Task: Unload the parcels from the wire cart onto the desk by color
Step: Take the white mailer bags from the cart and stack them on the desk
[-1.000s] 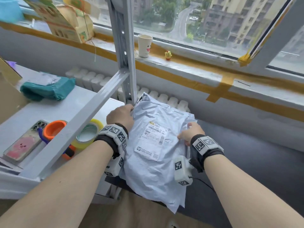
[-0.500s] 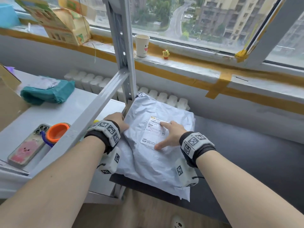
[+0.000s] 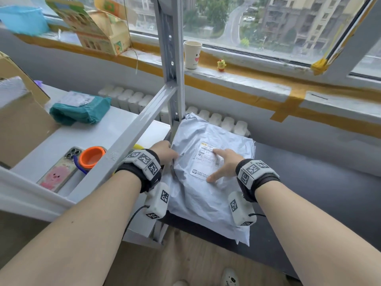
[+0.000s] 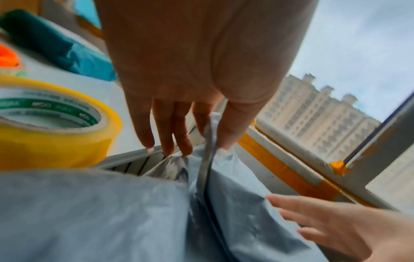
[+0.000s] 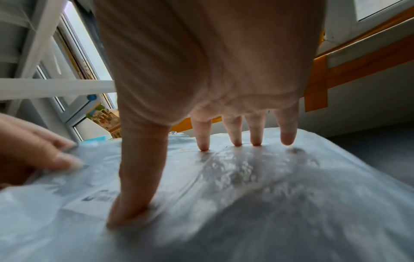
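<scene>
While flat on parcel [image 3: 208, 168], right hand [image 3: 223, 164] splayed

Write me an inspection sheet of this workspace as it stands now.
Surface: white desk at left; dark surface at right.
Job's things: grey parcel lies on the dark surface beside the shelf post; teal parcel on the desk.
Clutter: phone, orange cup, yellow tape roll, cardboard box.
Hands: left hand pinches the grey parcel's left edge; right hand presses flat on its label.
Cables: black leads from the wrist cameras.
Surroundings: window sill with paper cup, chick figure, open carton; radiator below.
</scene>
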The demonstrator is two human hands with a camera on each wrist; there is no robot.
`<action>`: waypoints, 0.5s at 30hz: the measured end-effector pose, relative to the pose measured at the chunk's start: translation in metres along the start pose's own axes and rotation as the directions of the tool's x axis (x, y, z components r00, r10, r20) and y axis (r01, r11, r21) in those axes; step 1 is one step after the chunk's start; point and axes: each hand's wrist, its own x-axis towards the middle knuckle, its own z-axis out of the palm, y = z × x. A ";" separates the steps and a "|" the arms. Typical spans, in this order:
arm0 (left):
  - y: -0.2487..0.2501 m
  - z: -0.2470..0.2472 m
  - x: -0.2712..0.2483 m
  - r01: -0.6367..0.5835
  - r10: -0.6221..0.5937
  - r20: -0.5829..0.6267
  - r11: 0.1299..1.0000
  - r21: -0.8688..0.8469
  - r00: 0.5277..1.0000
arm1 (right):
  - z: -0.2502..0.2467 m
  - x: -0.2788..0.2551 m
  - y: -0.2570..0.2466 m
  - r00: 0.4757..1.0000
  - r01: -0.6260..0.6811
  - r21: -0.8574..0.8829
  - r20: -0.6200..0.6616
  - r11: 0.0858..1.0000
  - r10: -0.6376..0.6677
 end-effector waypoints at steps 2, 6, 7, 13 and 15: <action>0.001 -0.001 0.000 -0.060 0.055 -0.108 0.997 -0.043 0.993 | -0.003 -0.003 0.001 1.000 -0.002 0.040 0.009 0.999 0.002; 0.005 0.003 -0.001 -0.113 0.060 -0.226 0.967 -0.230 0.972 | -0.009 -0.009 0.007 0.999 -0.021 0.054 0.034 0.998 0.019; 0.008 0.002 -0.004 -0.089 0.037 -0.196 0.960 -0.266 0.980 | -0.010 -0.011 0.009 0.999 -0.025 0.056 0.034 0.998 0.024; 0.018 -0.008 -0.025 0.058 -0.050 0.146 0.997 -0.055 0.988 | -0.007 -0.013 0.013 0.999 -0.024 0.084 0.032 0.996 0.021; 0.018 -0.011 -0.024 0.099 -0.071 0.118 0.961 -0.256 0.990 | -0.010 -0.012 0.012 1.000 -0.018 0.101 0.026 0.995 0.015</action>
